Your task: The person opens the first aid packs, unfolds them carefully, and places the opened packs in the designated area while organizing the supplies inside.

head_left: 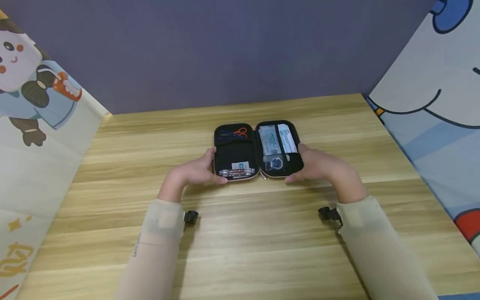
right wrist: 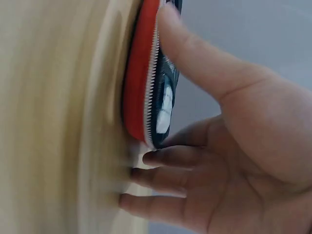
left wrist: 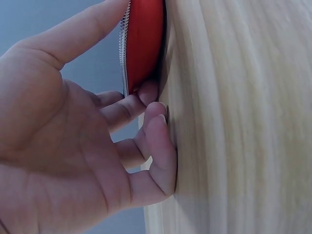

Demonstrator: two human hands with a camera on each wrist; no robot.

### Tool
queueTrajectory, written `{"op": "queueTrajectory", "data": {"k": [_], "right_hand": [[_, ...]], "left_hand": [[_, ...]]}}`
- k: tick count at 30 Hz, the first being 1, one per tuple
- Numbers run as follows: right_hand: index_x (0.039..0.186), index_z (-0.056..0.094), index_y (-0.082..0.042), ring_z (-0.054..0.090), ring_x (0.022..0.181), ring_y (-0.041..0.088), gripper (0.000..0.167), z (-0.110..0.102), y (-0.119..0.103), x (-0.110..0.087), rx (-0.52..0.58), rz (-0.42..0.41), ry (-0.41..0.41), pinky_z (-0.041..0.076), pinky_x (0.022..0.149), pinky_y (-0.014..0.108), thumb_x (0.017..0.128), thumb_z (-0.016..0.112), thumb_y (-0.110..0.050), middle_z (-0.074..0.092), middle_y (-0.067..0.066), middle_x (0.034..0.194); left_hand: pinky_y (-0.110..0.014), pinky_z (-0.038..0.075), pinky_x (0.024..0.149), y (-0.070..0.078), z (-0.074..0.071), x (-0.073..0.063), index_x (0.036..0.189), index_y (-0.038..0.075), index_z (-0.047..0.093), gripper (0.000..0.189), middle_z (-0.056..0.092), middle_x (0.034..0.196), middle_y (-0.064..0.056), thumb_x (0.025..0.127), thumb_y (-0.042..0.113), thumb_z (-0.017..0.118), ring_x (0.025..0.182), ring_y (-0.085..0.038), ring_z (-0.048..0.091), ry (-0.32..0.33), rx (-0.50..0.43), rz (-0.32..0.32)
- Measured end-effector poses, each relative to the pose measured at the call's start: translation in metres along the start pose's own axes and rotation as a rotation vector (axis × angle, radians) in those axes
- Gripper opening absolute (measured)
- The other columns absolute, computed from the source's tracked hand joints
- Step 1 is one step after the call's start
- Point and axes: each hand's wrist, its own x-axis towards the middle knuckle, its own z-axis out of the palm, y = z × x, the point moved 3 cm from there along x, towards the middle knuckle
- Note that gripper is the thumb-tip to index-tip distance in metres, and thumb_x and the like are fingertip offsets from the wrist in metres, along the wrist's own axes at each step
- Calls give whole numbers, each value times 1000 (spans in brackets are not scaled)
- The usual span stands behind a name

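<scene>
An unzipped hard-shell zippered case [head_left: 229,155] lies spread on the table, black inside and red outside. Its left half holds orange-handled scissors [head_left: 240,132] and small clear-wrapped items [head_left: 236,172]. White packets [head_left: 269,139] sit under a strap in the right half, above a round item in clear wrap [head_left: 276,163]. My left hand [head_left: 194,171] grips the left side, thumb at the near corner. Opposite it, my right hand [head_left: 323,166] holds the right side between thumb and fingers. Both wrist views show the red shell [left wrist: 145,41] and metal zipper teeth [right wrist: 150,80] beside the fingers.
The wood-grain table [head_left: 255,237] runs back to a plain purple-grey wall [head_left: 240,54]. Cartoon-printed panels [head_left: 56,137] stand along the left and right sides. A small black wrist camera [head_left: 191,217] sticks out from each sleeve.
</scene>
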Motion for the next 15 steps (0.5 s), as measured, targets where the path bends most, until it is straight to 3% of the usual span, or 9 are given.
{"op": "queueTrajectory", "data": {"k": [5, 15], "right_hand": [[164, 7, 16, 41, 148, 57, 132, 1, 6, 1, -23, 30, 38, 39, 122, 67, 85, 86, -54, 34, 43, 162], [164, 12, 16, 34, 151, 58, 133, -2, 8, 5, -47, 51, 20, 33, 125, 68, 83, 86, -59, 29, 42, 164]], "left_hand": [[-56, 13, 136, 0, 0, 3, 171, 12, -11, 127, 4, 180, -20, 91, 40, 84, 167, -38, 7, -6, -29, 21], [-57, 14, 136, -2, -1, 3, 171, 12, -7, 126, 12, 179, -22, 90, 40, 86, 167, -40, 11, 1, -30, 12]]}}
